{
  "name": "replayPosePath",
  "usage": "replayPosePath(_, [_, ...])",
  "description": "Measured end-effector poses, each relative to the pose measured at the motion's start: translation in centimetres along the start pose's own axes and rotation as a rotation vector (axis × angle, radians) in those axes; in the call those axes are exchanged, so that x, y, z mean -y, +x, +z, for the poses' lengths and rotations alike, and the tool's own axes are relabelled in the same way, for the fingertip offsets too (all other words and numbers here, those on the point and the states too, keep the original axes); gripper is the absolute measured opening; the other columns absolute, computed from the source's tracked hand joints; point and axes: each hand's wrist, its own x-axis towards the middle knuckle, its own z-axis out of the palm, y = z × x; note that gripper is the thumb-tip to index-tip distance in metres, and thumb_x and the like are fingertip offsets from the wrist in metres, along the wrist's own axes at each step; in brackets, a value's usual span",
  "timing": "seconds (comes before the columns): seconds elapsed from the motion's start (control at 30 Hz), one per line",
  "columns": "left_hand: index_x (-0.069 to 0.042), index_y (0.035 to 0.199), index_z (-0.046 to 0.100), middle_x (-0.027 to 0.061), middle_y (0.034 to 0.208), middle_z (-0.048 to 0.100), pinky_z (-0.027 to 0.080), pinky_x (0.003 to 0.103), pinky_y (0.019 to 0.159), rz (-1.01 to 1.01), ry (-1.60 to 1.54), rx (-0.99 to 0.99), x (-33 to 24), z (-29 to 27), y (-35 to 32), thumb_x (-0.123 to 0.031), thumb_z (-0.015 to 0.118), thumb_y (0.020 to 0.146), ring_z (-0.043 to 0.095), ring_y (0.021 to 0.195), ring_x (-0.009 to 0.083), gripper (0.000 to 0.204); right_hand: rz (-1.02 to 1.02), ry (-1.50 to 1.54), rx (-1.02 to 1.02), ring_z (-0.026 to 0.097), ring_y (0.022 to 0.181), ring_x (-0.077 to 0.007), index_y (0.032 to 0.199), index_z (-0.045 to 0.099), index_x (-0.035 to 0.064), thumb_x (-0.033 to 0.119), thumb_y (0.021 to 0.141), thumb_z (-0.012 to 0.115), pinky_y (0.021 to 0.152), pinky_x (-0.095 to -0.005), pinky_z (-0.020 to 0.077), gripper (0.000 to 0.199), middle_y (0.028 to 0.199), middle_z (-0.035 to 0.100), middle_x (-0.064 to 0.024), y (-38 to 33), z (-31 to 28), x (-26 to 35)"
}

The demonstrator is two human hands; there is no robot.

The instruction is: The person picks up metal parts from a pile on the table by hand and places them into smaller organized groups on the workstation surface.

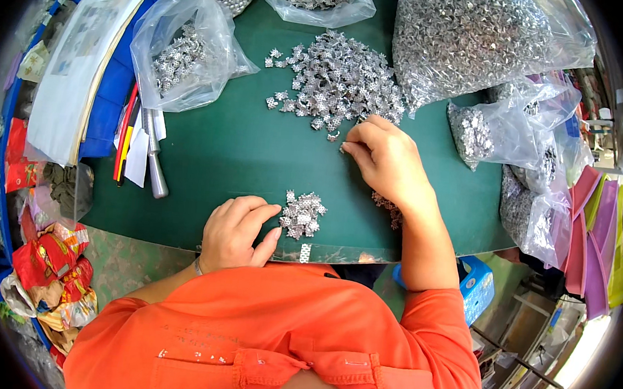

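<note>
On the green table (pixel 206 167), my left hand (pixel 238 231) rests near the front edge with its fingers bent, thumb and forefinger apart and nothing between them. Just right of its fingertips lies a small pile of silvery metal pieces (pixel 302 214). My right hand (pixel 386 160) reaches over the table's middle, thumb and forefinger pinched on a small metal piece (pixel 343 149) that barely shows. Beyond it spreads a large heap of similar silvery pieces (pixel 347 79). Another small pile of pieces (pixel 388 208), darker and reddish, is partly hidden by my right forearm.
Clear plastic bags of metal parts stand around: one at the left (pixel 184 58), a big one at the far right (pixel 470 44), smaller ones at the right (pixel 483 134). Pens and a metal-handled tool (pixel 156 167) lie left, beside papers (pixel 84 59). A blue stool (pixel 478 287) stands below.
</note>
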Motion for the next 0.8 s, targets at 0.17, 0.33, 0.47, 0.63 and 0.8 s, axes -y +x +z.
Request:
replayPosePath(0.17, [-0.007, 0.107, 0.070, 0.0081, 0.103, 0.063, 0.051, 0.041, 0.075, 0.000, 0.012, 0.005, 0.2, 0.0, -0.1, -0.011, 0.078, 0.075, 0.062, 0.086, 0.0291, 0.034, -0.196, 0.416, 0.343, 0.064, 0.083, -0.0343, 0.093, 0.070, 0.0043, 0.006, 0.081, 0.072, 0.074, -0.0431, 0.0516, 0.012, 0.090, 0.064, -0.0126, -0.3, -1.2, 1.0])
replayPosePath(0.33, [-0.006, 0.107, 0.069, 0.0081, 0.103, 0.063, 0.051, 0.041, 0.075, 0.021, 0.008, -0.007, 0.2, 0.0, 0.1, -0.011, 0.078, 0.075, 0.062, 0.086, 0.0292, 0.034, -0.231, -0.025, -0.040, 0.062, 0.090, -0.0331, 0.092, 0.067, 0.0013, -0.005, 0.076, 0.072, 0.079, -0.0412, 0.0513, 0.018, 0.095, 0.063, -0.0111, 0.9, 1.4, 0.6])
replayPosePath(0.47, [-0.006, 0.108, 0.069, 0.0083, 0.103, 0.063, 0.051, 0.041, 0.075, 0.005, 0.004, 0.005, 0.1, 0.0, 0.1, -0.011, 0.078, 0.075, 0.062, 0.086, 0.0295, 0.034, -0.232, 0.071, 0.092, 0.061, 0.086, -0.0325, 0.087, 0.066, 0.0026, -0.003, 0.075, 0.067, 0.075, -0.0417, 0.0516, 0.013, 0.086, 0.060, -0.0110, -0.1, 0.4, 0.3])
replayPosePath(0.63, [-0.004, 0.105, 0.068, 0.0124, 0.100, 0.064, 0.050, 0.042, 0.077, -0.009, -0.029, 0.008, 0.0, -0.1, 0.1, -0.009, 0.077, 0.074, 0.062, 0.088, 0.0333, 0.033, -0.287, 0.076, 0.124, 0.061, 0.086, -0.0313, 0.083, 0.066, 0.0027, -0.004, 0.074, 0.067, 0.075, -0.0410, 0.0522, 0.012, 0.086, 0.062, -0.0105, -0.4, -0.2, -0.5])
replayPosePath(0.8, [-0.004, 0.105, 0.068, 0.0122, 0.100, 0.064, 0.050, 0.042, 0.077, -0.008, -0.020, 0.015, 0.1, -0.1, 0.0, -0.008, 0.077, 0.074, 0.062, 0.088, 0.0331, 0.033, -0.298, 0.187, 0.208, 0.063, 0.088, -0.0311, 0.084, 0.066, 0.0024, -0.005, 0.074, 0.067, 0.077, -0.0400, 0.0528, 0.012, 0.093, 0.067, -0.0106, -1.0, -1.7, -1.1])
